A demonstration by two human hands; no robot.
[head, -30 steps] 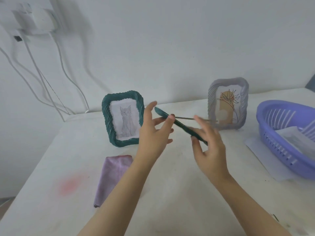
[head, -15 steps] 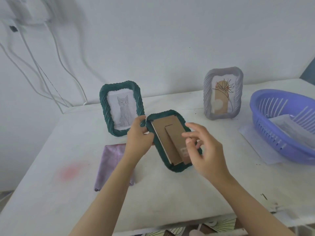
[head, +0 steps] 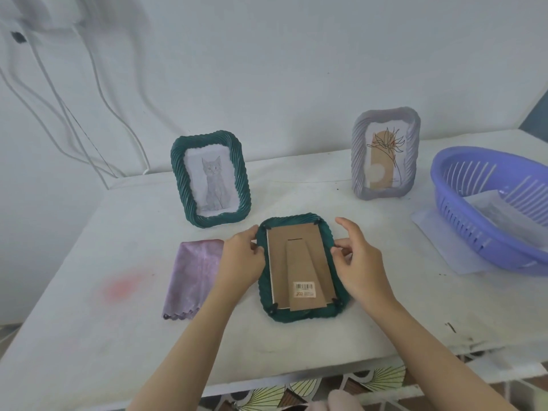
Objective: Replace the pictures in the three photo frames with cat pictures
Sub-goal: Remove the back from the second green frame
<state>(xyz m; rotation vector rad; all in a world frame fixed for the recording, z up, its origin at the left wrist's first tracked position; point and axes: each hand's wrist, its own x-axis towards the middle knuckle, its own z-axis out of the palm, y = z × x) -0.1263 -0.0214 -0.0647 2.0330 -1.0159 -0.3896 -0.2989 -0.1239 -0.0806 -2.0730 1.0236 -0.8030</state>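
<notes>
Green frame (head: pixel 296 315) lies face down on the table (head: pixel 148 336) between our hands; left hand (head: pixel 241 262) grips its left edge, right hand (head: pixel 363 268) pinches the right edge. We should steady it and turn the black tabs (head: pixel 272 307) gently

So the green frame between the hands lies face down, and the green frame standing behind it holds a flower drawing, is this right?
Not quite. The head view shows a cat drawing in the standing green frame; the flower drawing is in the grey frame. The other green frame does lie face down between the left hand and right hand.
</notes>
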